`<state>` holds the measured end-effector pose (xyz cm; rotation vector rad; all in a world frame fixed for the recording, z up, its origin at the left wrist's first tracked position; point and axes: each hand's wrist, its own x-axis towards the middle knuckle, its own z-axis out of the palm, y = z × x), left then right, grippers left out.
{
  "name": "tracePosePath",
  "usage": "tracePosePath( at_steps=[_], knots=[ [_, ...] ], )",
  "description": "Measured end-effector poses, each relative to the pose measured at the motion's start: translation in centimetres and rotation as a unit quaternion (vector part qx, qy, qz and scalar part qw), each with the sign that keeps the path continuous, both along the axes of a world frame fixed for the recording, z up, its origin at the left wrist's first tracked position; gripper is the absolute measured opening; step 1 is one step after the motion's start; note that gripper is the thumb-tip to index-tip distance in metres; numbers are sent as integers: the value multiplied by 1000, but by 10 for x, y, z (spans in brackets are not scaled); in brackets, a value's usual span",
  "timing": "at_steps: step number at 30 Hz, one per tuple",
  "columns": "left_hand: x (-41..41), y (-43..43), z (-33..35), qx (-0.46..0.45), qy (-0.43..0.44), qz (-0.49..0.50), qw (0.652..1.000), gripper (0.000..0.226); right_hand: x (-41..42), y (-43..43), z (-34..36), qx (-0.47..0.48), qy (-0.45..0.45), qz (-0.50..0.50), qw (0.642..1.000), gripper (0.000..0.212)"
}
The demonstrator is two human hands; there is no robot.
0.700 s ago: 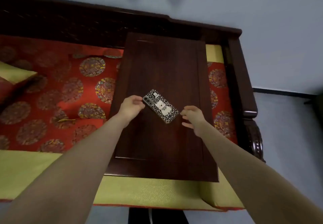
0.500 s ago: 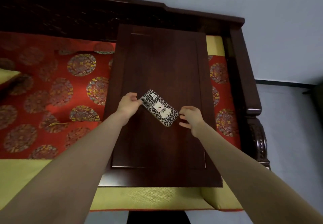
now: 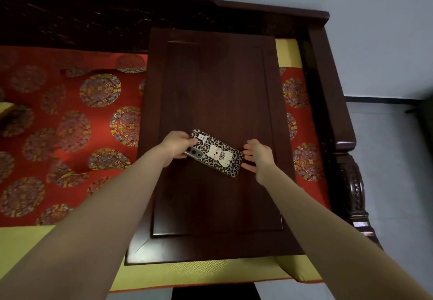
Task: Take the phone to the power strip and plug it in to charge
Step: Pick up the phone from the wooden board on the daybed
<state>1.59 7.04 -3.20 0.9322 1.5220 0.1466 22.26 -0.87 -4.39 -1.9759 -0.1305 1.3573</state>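
The phone (image 3: 216, 153) lies face down and slanted on a dark wooden low table (image 3: 215, 84). Its case is leopard-spotted with a white cat picture. My left hand (image 3: 175, 144) grips the phone's camera end, fingers over the top edge and thumb under the near side. My right hand (image 3: 259, 156) is at the phone's other end, fingers spread and touching or just off its edge. No power strip or charging cable is in view.
The low table stands on a wooden couch with a red cushion (image 3: 70, 121) patterned in round medallions and a yellow-green border (image 3: 21, 236). A carved dark armrest (image 3: 335, 112) rises on the right. Grey floor (image 3: 386, 171) lies beyond it.
My left hand has closed around the phone's camera end. My right hand has come up to the other end. The view has shifted closer over the table.
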Motion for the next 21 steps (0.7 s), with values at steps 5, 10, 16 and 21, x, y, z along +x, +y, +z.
tracePosePath(
  at_steps=[5, 10, 16, 21],
  knots=[
    [-17, -11, 0, -20, -99, 74, 992, 12, 3, -5, 5, 20, 9, 54, 998, 18],
    [-42, -32, 10, 6, -143, 131, 981, 25, 2, -7, 22, 37, 50, 129, 990, 12],
    [-89, -70, 45, 40, -166, 206, 963, 13, -35, 9, 55, 92, 88, 195, 973, 12],
    [-163, -132, 74, 89, -115, 291, 946, 12, -115, 22, 88, 116, 91, 334, 931, 10]
  ],
)
